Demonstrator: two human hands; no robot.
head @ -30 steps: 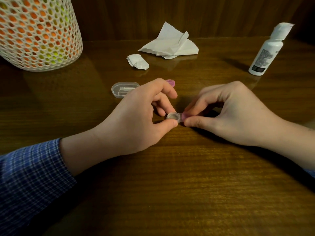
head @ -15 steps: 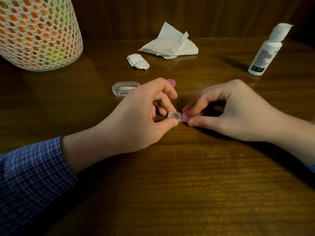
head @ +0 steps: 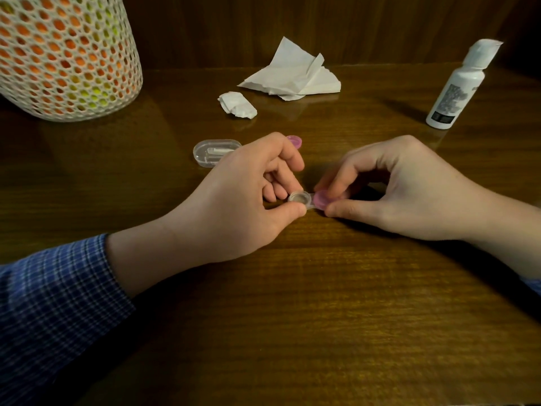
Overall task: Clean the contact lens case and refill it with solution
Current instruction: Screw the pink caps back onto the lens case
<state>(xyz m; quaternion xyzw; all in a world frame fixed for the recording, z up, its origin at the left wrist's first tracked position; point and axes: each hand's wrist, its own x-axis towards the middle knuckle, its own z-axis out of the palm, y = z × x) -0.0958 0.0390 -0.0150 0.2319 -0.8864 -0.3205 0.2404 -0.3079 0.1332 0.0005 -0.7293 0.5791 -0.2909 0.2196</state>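
Observation:
A small clear contact lens case [head: 299,198] lies on the wooden table at the centre. Its left well is uncovered. My left hand [head: 234,197] pinches that left well between thumb and fingers. On the right well sits a pink cap [head: 321,199], gripped by the thumb and fingers of my right hand [head: 395,189]. A second pink cap [head: 294,141] lies on the table just behind my left hand. The white solution bottle [head: 456,89] stands at the far right, its cap on.
A clear oval box [head: 215,152] lies left of my left hand. A crumpled tissue wad [head: 237,104] and a larger unfolded tissue [head: 292,74] lie farther back. A white mesh basket [head: 64,54] stands at the far left, and a wooden wall runs behind.
My right hand has raised its fingers slightly, so the pink cap on the right well shows more. My left hand keeps its hold on the case.

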